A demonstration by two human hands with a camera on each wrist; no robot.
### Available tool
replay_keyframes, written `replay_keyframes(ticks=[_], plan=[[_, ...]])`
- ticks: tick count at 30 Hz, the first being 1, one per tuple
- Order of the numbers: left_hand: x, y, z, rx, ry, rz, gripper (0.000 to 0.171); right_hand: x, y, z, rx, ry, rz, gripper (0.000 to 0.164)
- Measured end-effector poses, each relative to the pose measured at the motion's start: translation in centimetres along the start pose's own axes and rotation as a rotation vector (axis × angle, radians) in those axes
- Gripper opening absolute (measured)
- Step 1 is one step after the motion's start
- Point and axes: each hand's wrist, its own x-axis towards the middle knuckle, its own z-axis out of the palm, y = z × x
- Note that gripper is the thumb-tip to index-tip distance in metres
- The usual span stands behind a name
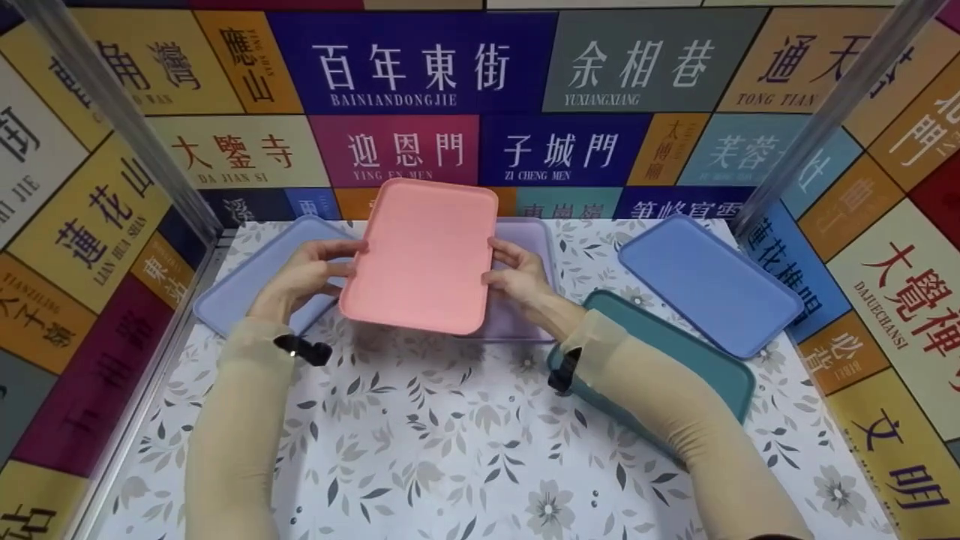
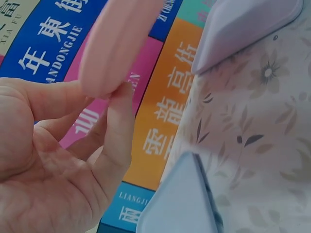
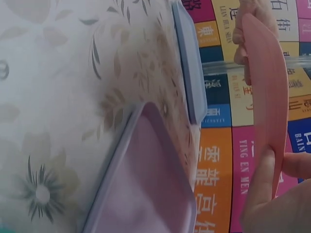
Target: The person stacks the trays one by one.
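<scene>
Near the head view's centre, the left hand [image 1: 304,276] and right hand [image 1: 523,279] pinch opposite edges of a pink rectangular tray [image 1: 424,255], raised above the table [image 1: 435,457], partly hiding a lilac tray [image 1: 534,244].

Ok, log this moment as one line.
left hand: pinches pink tray | right hand: pinches its opposite edge | pink tray: raised off floral tabletop

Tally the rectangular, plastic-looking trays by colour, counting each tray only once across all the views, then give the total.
Pink rectangular plastic-looking tray: 1
Purple rectangular plastic-looking tray: 1
Blue rectangular plastic-looking trays: 2
Teal-green rectangular plastic-looking tray: 1
Total: 5
</scene>
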Motion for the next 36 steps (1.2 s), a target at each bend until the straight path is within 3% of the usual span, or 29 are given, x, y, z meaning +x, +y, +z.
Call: replay_keyframes(ticks=[9,17,27,36], plan=[[2.2,0.5,1.9,-0.065,-0.006,0.002,0.065,1.1,-0.7,-3.0,-0.042,-0.049,0.005,0.086],[3.9,0.9,4.1,-0.067,-0.022,-0.008,0.07,2.3,-1.1,-5.8,-0.038,-0.07,0.013,0.085],[5.6,0.2,7.5,-0.099,-0.013,0.077,0.074,3.6,-1.0,-9.3,-0.103,-0.067,0.06,0.085],[7.2,-0.3,10.8,-0.015,0.054,0.084,0.073,4.4,-0.2,-12.3,-0.22,-0.049,0.074,0.085]])
